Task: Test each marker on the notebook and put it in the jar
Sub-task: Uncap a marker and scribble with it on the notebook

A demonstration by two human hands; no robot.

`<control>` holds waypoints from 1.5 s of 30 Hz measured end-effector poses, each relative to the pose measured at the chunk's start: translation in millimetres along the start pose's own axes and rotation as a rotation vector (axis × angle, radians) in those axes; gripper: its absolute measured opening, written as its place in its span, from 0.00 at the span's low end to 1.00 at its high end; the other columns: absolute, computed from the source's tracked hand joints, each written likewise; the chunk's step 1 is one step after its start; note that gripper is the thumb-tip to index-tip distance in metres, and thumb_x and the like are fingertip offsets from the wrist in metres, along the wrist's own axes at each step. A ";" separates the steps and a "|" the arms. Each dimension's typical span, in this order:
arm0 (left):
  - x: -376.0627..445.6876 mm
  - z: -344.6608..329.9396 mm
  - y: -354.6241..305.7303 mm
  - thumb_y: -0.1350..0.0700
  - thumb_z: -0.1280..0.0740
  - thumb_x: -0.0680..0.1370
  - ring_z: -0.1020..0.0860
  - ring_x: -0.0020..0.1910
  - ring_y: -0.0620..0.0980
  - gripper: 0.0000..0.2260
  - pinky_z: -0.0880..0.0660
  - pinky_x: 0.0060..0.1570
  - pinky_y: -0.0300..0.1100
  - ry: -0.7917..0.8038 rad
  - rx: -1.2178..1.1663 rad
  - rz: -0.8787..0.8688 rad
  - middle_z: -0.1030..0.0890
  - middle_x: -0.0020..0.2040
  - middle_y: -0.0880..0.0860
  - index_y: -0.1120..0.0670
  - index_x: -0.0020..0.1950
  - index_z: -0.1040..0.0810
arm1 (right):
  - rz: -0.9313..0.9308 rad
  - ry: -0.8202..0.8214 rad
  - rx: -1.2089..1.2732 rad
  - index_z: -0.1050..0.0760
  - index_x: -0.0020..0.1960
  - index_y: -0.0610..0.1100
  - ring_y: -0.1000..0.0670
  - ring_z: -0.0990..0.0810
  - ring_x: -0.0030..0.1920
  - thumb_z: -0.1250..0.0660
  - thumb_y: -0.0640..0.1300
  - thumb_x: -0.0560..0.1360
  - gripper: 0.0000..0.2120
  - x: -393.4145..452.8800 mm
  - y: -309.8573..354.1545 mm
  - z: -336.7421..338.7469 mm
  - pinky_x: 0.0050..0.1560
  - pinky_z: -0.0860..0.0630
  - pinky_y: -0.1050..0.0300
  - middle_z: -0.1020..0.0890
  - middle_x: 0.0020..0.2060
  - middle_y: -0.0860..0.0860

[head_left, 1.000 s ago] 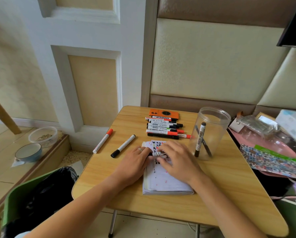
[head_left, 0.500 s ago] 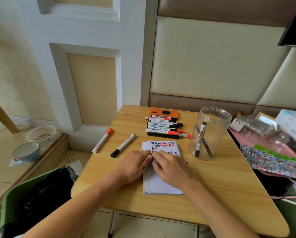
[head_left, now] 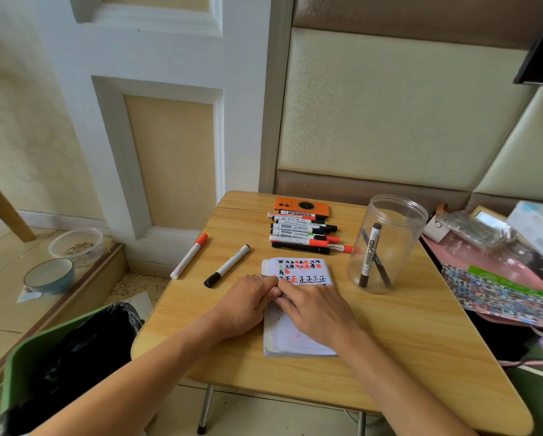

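Note:
A small notebook (head_left: 301, 272) lies open in the middle of the wooden table (head_left: 405, 341), with black and orange scribbles on the top of its page. My left hand (head_left: 248, 305) and my right hand (head_left: 317, 309) rest on it, fingertips meeting and pinching the page. What lies between the fingers is hidden. A clear plastic jar (head_left: 389, 243) stands to the right with a black whiteboard marker (head_left: 370, 254) leaning inside beside another. Several markers (head_left: 301, 232) lie in a row behind the notebook. An orange-capped marker (head_left: 189, 256) and a black-capped marker (head_left: 227, 270) lie apart at the left.
An orange phone (head_left: 301, 205) lies behind the marker row. Boxes, plastic bags and a patterned sheet (head_left: 499, 294) crowd the table's right side. A green bin with a black liner (head_left: 59, 366) stands below the left edge. Two bowls (head_left: 49, 275) sit on the floor.
Both hands have slid together down the notebook toward me, and more of the scribbled top of the page now shows. The markers and the jar have not moved.

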State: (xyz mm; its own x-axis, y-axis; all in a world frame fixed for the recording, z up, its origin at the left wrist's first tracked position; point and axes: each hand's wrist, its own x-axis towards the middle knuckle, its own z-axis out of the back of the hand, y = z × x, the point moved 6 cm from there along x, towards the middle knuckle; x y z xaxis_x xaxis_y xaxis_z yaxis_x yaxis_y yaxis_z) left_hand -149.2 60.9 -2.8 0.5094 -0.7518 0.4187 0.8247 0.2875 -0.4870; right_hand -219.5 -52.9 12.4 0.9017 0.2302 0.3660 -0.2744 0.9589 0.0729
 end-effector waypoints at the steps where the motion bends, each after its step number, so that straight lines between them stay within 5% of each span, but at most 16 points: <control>1: -0.1 0.1 0.4 0.43 0.49 0.84 0.31 0.36 0.47 0.20 0.35 0.39 0.44 -0.004 0.001 0.000 0.24 0.37 0.51 0.56 0.43 0.28 | -0.005 0.006 0.006 0.29 0.59 0.50 0.42 0.18 0.44 0.46 0.57 0.84 0.14 0.3 0.5 0.1 0.38 0.34 0.50 0.15 0.45 0.50; 13: -1.3 2.0 -1.5 0.46 0.49 0.85 0.32 0.37 0.48 0.19 0.37 0.39 0.42 -0.054 0.097 -0.051 0.24 0.38 0.53 0.56 0.43 0.28 | -0.029 0.103 0.033 0.30 0.59 0.50 0.41 0.21 0.41 0.48 0.60 0.85 0.16 4.8 1.1 1.0 0.38 0.35 0.49 0.17 0.41 0.48; 20: 6.6 9.8 -5.0 0.41 0.53 0.82 0.33 0.35 0.49 0.21 0.42 0.36 0.44 0.008 0.126 -0.049 0.27 0.37 0.51 0.53 0.44 0.31 | 0.070 -0.146 -0.160 0.28 0.50 0.48 0.50 0.24 0.33 0.41 0.55 0.82 0.11 5.8 3.1 11.0 0.27 0.31 0.54 0.25 0.38 0.52; 25: 15.6 12.0 -7.4 0.40 0.52 0.84 0.32 0.36 0.52 0.26 0.37 0.36 0.47 -0.024 0.052 -0.074 0.25 0.37 0.54 0.59 0.44 0.28 | 0.000 -0.118 -0.202 0.28 0.52 0.49 0.47 0.22 0.27 0.48 0.55 0.82 0.14 9.6 0.4 12.9 0.23 0.33 0.54 0.21 0.35 0.53; 30: 18.5 14.7 -4.9 0.43 0.50 0.84 0.29 0.39 0.50 0.21 0.32 0.40 0.48 -0.040 0.004 -0.046 0.24 0.42 0.53 0.57 0.47 0.27 | -0.047 -0.044 -0.048 0.33 0.59 0.52 0.43 0.20 0.34 0.54 0.61 0.84 0.18 10.2 -11.4 17.7 0.31 0.32 0.51 0.19 0.35 0.51; 36: 22.3 22.2 8.2 0.42 0.50 0.85 0.31 0.38 0.45 0.20 0.33 0.39 0.45 -0.025 0.158 -0.041 0.25 0.40 0.48 0.53 0.47 0.26 | -0.195 0.021 -0.001 0.35 0.61 0.48 0.41 0.17 0.43 0.46 0.61 0.84 0.17 9.7 -15.8 10.7 0.35 0.31 0.50 0.16 0.42 0.47; 45: 46.9 15.1 38.1 0.53 0.36 0.83 0.27 0.50 0.44 0.08 0.33 0.43 0.32 -0.153 0.051 0.292 0.24 0.51 0.46 0.48 0.59 0.20 | -0.190 0.078 0.007 0.31 0.60 0.47 0.43 0.18 0.46 0.45 0.58 0.84 0.16 5.8 -7.1 -1.8 0.38 0.34 0.51 0.17 0.49 0.50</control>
State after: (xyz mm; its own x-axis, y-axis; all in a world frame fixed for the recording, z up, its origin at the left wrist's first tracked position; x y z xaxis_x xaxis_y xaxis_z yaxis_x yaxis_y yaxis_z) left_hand -90.2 45.6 9.9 0.7538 -0.5368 0.3790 0.6477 0.5101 -0.5659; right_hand -211.8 -58.1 12.4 0.9605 0.0577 0.2722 -0.0989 0.9851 0.1404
